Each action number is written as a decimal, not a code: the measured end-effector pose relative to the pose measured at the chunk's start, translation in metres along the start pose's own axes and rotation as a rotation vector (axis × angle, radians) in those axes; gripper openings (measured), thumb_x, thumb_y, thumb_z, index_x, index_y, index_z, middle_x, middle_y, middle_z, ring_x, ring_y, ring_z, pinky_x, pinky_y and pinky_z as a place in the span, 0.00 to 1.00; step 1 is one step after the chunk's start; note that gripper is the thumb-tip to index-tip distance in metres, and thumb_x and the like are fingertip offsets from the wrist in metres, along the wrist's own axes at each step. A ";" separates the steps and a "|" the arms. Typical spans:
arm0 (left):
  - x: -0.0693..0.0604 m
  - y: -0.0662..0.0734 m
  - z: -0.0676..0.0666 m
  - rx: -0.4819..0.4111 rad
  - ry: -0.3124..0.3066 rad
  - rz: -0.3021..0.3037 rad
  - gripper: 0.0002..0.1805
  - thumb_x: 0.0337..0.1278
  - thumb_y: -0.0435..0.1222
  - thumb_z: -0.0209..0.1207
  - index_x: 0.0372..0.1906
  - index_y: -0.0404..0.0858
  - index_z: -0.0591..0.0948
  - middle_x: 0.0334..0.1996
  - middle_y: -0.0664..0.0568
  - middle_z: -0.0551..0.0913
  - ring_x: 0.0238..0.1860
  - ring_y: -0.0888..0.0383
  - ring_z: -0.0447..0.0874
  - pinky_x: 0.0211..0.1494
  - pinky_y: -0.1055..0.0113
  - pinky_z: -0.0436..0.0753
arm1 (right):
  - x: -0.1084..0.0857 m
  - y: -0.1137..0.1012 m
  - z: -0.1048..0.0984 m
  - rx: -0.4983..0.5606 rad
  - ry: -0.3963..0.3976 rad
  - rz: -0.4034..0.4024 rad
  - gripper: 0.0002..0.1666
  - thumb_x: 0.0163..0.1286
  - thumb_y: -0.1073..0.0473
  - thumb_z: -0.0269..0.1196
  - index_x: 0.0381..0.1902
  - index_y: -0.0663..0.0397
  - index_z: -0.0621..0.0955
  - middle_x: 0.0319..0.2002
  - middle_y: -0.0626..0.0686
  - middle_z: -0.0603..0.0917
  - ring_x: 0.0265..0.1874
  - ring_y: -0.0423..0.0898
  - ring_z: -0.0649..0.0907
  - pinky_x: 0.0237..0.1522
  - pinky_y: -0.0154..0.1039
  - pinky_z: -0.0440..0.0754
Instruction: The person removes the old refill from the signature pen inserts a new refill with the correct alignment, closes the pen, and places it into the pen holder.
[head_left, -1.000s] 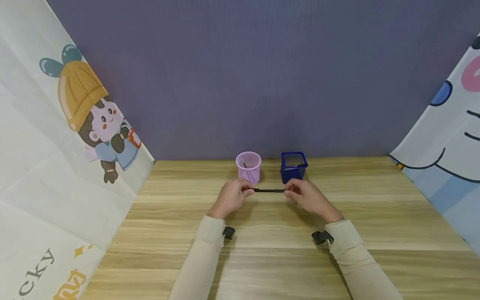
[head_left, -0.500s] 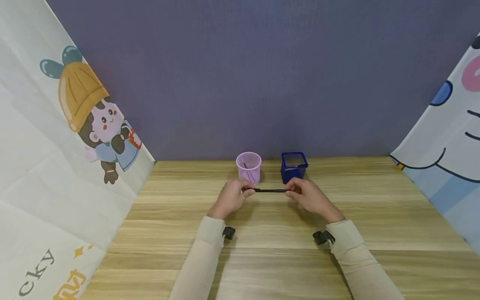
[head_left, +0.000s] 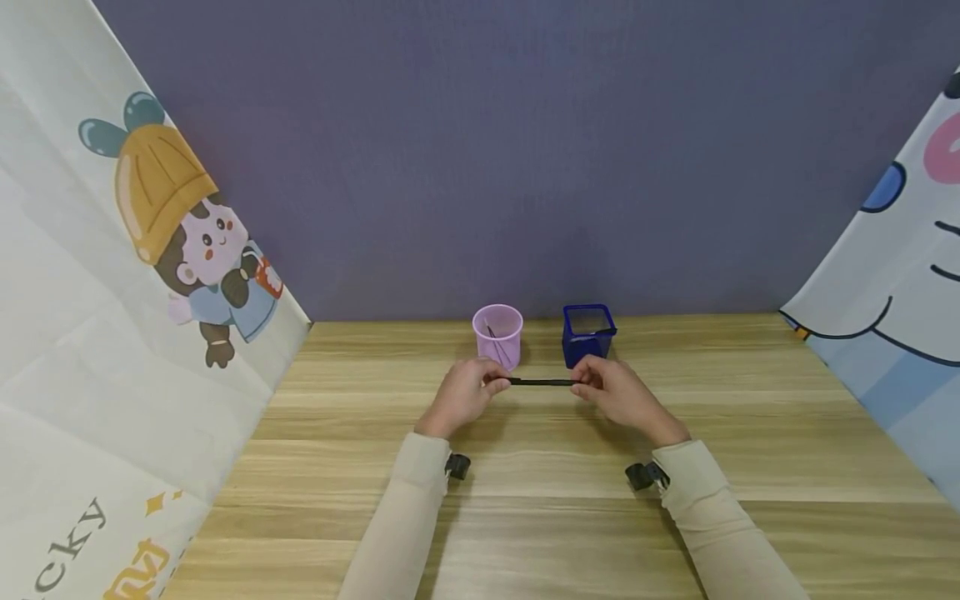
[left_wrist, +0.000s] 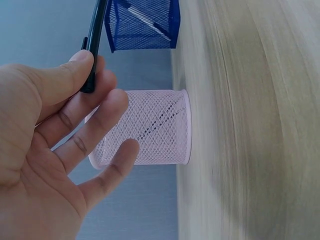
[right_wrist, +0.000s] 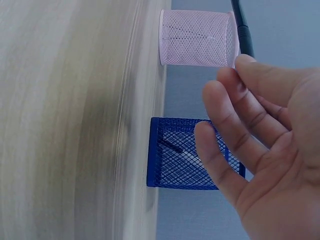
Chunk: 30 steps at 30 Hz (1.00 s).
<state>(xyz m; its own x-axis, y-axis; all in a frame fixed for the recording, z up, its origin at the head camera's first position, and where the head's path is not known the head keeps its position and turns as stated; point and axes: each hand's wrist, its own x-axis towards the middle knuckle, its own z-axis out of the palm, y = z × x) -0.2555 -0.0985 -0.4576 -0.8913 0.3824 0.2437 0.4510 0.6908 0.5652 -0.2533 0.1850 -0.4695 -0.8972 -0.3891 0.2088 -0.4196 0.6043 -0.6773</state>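
Observation:
A black pen (head_left: 542,382) is held level between the two hands, in front of the two mesh holders. My left hand (head_left: 461,396) pinches its clip end between thumb and index finger, plain in the left wrist view, where the pen (left_wrist: 95,45) runs upward. The right hand (head_left: 622,400) pinches the opposite end with thumb and fingertips. Behind the left hand stands a round pink mesh cup (head_left: 498,337) with thin dark sticks inside. Behind the right hand, a square blue mesh holder (head_left: 587,346) contains a pen with a dark end.
The wooden table (head_left: 555,500) meets a grey-blue panel (head_left: 540,158) just behind the holders. Printed white sheets stand at the left (head_left: 97,275) and right (head_left: 885,283) sides. Black wrist cameras sit at both cuffs.
The right hand has shifted very slightly to the right, so a little more of the pen shows between the hands. The left hand looks nearly unchanged.

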 end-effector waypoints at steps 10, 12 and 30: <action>0.000 0.000 0.000 0.004 0.012 0.009 0.06 0.65 0.38 0.66 0.42 0.41 0.89 0.38 0.53 0.89 0.37 0.61 0.82 0.43 0.68 0.82 | 0.000 0.000 0.001 -0.018 0.011 -0.012 0.05 0.71 0.61 0.67 0.42 0.51 0.81 0.31 0.46 0.83 0.26 0.39 0.78 0.28 0.33 0.78; 0.000 0.000 0.001 0.005 0.015 0.012 0.06 0.65 0.38 0.66 0.42 0.41 0.89 0.38 0.53 0.89 0.37 0.61 0.82 0.43 0.68 0.82 | 0.000 0.000 0.001 -0.011 0.001 -0.008 0.07 0.71 0.60 0.67 0.44 0.51 0.82 0.32 0.46 0.83 0.26 0.39 0.78 0.28 0.33 0.78; 0.000 0.001 -0.001 0.010 0.025 0.022 0.06 0.65 0.37 0.66 0.42 0.41 0.89 0.38 0.53 0.89 0.37 0.61 0.83 0.43 0.67 0.83 | 0.002 0.002 0.003 -0.057 -0.006 -0.024 0.19 0.80 0.52 0.57 0.27 0.52 0.78 0.18 0.43 0.73 0.15 0.37 0.67 0.20 0.32 0.65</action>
<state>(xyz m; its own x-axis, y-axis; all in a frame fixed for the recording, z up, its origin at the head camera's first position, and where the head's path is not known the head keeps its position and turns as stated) -0.2550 -0.0988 -0.4567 -0.8818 0.3828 0.2755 0.4711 0.6882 0.5517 -0.2557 0.1831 -0.4721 -0.8859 -0.4083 0.2201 -0.4486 0.6335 -0.6304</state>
